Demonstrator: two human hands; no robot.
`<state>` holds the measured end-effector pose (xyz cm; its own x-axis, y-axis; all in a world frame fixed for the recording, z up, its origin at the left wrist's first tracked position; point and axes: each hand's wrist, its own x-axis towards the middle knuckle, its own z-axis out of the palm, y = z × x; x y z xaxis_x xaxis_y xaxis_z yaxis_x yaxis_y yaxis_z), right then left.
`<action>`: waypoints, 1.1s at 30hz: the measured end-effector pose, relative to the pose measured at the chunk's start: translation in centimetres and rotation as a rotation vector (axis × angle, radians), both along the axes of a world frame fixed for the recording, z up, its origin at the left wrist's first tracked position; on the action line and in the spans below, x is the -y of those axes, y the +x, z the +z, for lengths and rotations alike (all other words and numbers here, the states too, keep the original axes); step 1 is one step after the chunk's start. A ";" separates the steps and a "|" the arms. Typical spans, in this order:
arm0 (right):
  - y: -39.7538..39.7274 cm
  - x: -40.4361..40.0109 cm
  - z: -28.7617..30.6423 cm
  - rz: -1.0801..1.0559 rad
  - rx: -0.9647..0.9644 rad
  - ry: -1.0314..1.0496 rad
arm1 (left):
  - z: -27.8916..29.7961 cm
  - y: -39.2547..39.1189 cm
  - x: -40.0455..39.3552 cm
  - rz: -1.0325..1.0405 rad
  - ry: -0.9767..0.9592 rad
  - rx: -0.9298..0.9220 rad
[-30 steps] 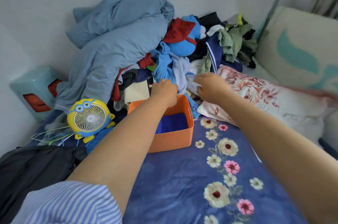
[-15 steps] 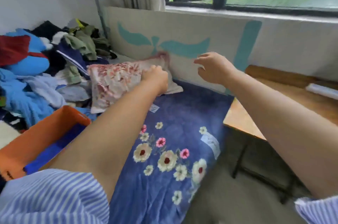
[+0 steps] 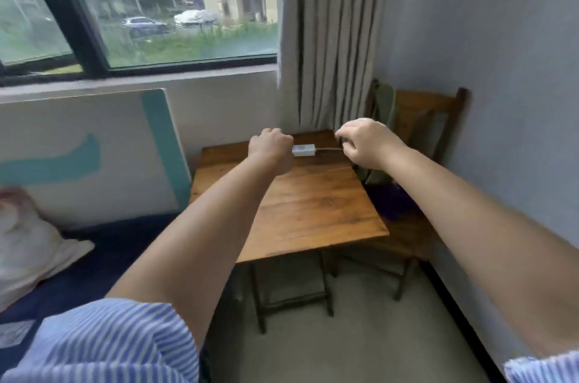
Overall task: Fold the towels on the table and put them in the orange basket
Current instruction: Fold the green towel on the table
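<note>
Head view: both bare arms reach toward a wooden table (image 3: 300, 207) at frame centre, under a window. The left hand (image 3: 272, 147) is curled into a fist holding nothing visible; the right hand (image 3: 365, 141) hangs with fingers loosely bent, also empty. No towel lies on the bare tabletop, only a small white adapter (image 3: 303, 150) between the hands. A dark purple cloth (image 3: 391, 204), possibly a towel, sits on the chair (image 3: 432, 119) at right, nearer the right hand. The orange basket is out of frame.

Wooden table (image 3: 300, 207) — a white adapter (image 3: 303, 150) with cable near its back edge.
</note>
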<state>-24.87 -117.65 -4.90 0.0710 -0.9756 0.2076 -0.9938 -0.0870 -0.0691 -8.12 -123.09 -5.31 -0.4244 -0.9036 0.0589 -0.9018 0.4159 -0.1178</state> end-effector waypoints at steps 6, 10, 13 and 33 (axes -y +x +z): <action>-15.7 0.1 0.8 -0.170 0.033 -0.016 | -0.6 -14.8 2.7 -0.154 0.000 -0.070; -22.7 0.9 0.8 -0.258 0.071 -0.012 | -0.5 -21.8 5.2 -0.200 0.017 -0.061; -26.2 2.9 0.7 -0.299 0.093 -0.002 | 0.2 -25.1 7.9 -0.202 0.016 -0.061; -40.5 35.0 -4.5 -0.351 0.177 0.058 | -2.5 -41.2 40.8 -0.083 0.177 -0.164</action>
<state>-65.42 -152.62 -9.42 -0.3007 -0.9447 0.1307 -0.9348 0.2648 -0.2366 -49.27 -163.87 -7.77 -0.4950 -0.8686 -0.0231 -0.8649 0.4901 0.1085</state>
